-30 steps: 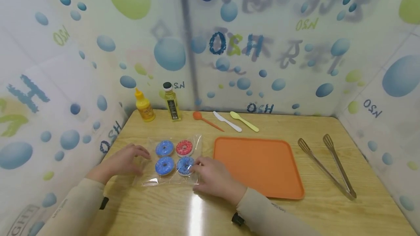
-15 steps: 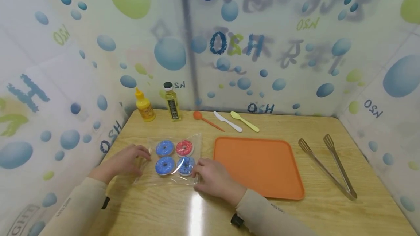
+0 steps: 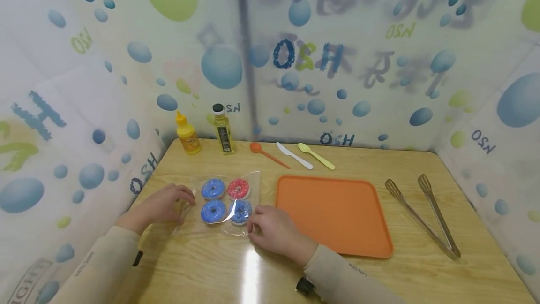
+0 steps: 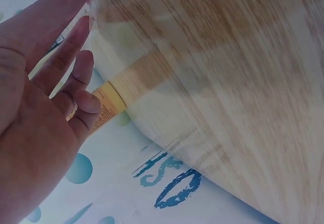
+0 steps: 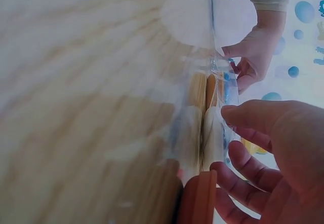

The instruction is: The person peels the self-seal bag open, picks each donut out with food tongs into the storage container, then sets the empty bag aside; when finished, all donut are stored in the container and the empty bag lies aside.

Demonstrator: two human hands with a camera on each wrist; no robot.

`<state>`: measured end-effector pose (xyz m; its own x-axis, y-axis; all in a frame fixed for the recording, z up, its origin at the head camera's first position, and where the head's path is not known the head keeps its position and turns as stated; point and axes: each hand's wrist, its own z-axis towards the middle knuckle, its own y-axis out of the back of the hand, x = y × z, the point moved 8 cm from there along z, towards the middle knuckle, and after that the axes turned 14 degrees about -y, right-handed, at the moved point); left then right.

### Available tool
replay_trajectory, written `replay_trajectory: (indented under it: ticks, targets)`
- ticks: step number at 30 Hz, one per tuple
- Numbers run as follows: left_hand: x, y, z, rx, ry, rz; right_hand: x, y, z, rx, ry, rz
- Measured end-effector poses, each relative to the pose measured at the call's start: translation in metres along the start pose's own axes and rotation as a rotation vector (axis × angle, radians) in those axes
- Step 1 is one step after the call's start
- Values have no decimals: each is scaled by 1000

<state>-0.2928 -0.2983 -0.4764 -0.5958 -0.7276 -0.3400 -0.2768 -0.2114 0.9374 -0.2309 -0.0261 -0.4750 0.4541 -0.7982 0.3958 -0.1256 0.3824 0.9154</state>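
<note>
A clear plastic bag (image 3: 191, 230) lies on the table with several ring doughnuts inside: blue-topped ones such as the near-left doughnut (image 3: 207, 216), and one red-topped doughnut (image 3: 233, 192) at the back right. My left hand (image 3: 165, 204) holds the bag's left edge between thumb and fingers; in the left wrist view its other fingers (image 4: 80, 74) hang loosely curled. At the near right corner, my right hand (image 3: 276, 230) pinches the plastic beside a speckled blue doughnut. In the right wrist view the thumb meets the film, while the index fingertip is partly hidden.
An orange tray (image 3: 333, 215) lies right of the bag, with metal tongs (image 3: 438, 233) beyond it. Behind are a yellow squeeze bottle (image 3: 188, 137), an oil bottle (image 3: 224, 133), an orange spoon (image 3: 267, 155), a white knife (image 3: 295, 156) and a yellow-green spoon (image 3: 317, 156). Patterned walls enclose the table.
Both hands stay at the bag's sides, with only slight finger movement. Glints on the plastic have shifted as the film flexes. The head view has shifted slightly.
</note>
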Motion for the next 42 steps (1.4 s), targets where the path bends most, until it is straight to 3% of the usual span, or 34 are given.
replay_trajectory:
  ticks: [6, 12, 18, 24, 33, 42]
  targets:
    - [-2, 2, 2, -1, -22, 30, -4, 0, 0, 12, -22, 57]
    - [-4, 2, 1, 11, -3, 24, -6, 0, -2, 15, -22, 101]
    - [-8, 4, 0, 15, -16, 45, -5, 5, -3, -19, 18, 53]
    - [-8, 5, 1, 20, -12, 48, -6, 8, -5, -35, 8, 6]
    - [-7, 4, 3, 11, -17, 64, -18, 16, -8, -58, -48, 73]
    - [-10, 6, 2, 16, -32, 49, -28, 25, -12, -84, -37, 136]
